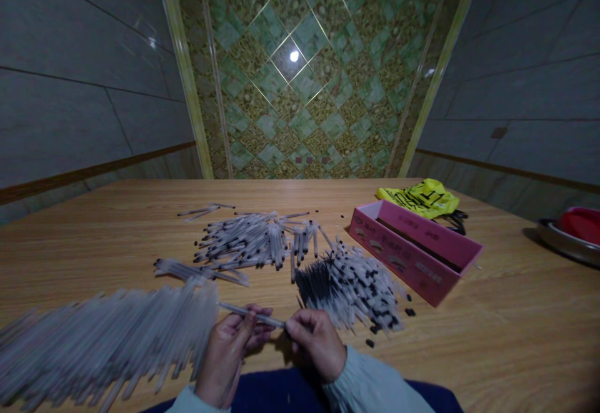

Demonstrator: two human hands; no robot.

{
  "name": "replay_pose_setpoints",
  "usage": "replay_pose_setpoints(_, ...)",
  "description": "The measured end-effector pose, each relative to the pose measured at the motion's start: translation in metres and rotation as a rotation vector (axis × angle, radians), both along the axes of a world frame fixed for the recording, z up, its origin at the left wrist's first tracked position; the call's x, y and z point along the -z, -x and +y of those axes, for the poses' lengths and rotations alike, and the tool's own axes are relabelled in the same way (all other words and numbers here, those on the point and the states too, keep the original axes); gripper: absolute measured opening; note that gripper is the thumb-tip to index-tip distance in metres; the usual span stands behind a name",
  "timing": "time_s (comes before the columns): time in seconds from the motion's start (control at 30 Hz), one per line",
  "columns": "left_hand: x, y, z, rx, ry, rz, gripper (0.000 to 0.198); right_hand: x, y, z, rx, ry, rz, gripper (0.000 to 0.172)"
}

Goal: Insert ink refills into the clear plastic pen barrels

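Observation:
A slim translucent pen barrel [253, 315] lies across both hands near the table's front edge. My left hand [234, 344] grips it about the middle between thumb and fingers. At the barrel's right end, my right hand [316, 341] pinches with thumb and forefinger; any small part between those fingertips is hidden. A wide heap of clear pen barrels [112, 338] fills the left front, beside my left hand. Beyond my right hand is a pile of small white and black pen parts [359, 282]. Farther back lie bundled pens with black ends [248, 238].
A pink open box [403, 253] stands on the right, with a yellow bag [422, 197] behind it. Small black plugs [370, 342] are scattered over the wooden table [506, 325]. A red basin [579, 225] sits at the far right edge.

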State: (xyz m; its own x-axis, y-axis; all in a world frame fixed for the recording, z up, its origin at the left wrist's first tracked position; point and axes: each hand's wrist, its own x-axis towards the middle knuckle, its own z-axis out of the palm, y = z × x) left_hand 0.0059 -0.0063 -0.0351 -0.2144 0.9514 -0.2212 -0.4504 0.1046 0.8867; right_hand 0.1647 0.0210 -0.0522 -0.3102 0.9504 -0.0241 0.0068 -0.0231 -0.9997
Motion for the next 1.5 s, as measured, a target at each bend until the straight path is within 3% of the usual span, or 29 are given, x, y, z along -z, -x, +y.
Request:
replay_pose_setpoints(0.13, 0.002, 0.001, 0.0, 0.006, 0.007, 0.017, 0.035, -0.004, 0.0, -0.001, 0.091, -0.139, 0.005, 0.04)
replay_pose_setpoints(0.3, 0.002, 0.002, 0.0, 0.006, -0.002, 0.033, 0.035, -0.005, 0.0, -0.001, 0.018, 0.0, -0.012, 0.052)
replay_pose_setpoints(0.47, 0.0, 0.0, 0.0, 0.0, -0.005, 0.044, 0.038, -0.007, 0.0, 0.0, 0.091, -0.122, 0.026, 0.043)
replay_pose_setpoints(0.67, 0.002, 0.001, 0.001, -0.002, -0.007, 0.038, 0.035, -0.001, 0.002, 0.0, -0.039, 0.12, 0.052, 0.053)
replay_pose_setpoints(0.83, 0.005, 0.002, 0.002, 0.006, -0.013, 0.034, 0.034, -0.001, 0.002, -0.001, 0.081, -0.072, 0.083, 0.042)
replay_pose_setpoints(1.0, 0.005, 0.002, 0.002, -0.008, -0.008, 0.022, 0.034, 0.001, 0.003, -0.001, -0.059, 0.077, 0.069, 0.05)
replay_pose_setpoints(1.17, 0.003, 0.001, 0.002, -0.018, -0.002, 0.029, 0.035, -0.001, 0.003, -0.001, 0.074, -0.064, 0.074, 0.044)
replay_pose_setpoints(1.37, 0.003, 0.0, 0.001, -0.004, 0.008, 0.023, 0.035, 0.007, 0.007, 0.0, -0.105, 0.178, 0.195, 0.053)
replay_pose_setpoints(1.5, 0.003, 0.001, 0.001, -0.013, 0.0, 0.045, 0.033, 0.004, 0.005, -0.001, 0.005, 0.124, 0.149, 0.047)
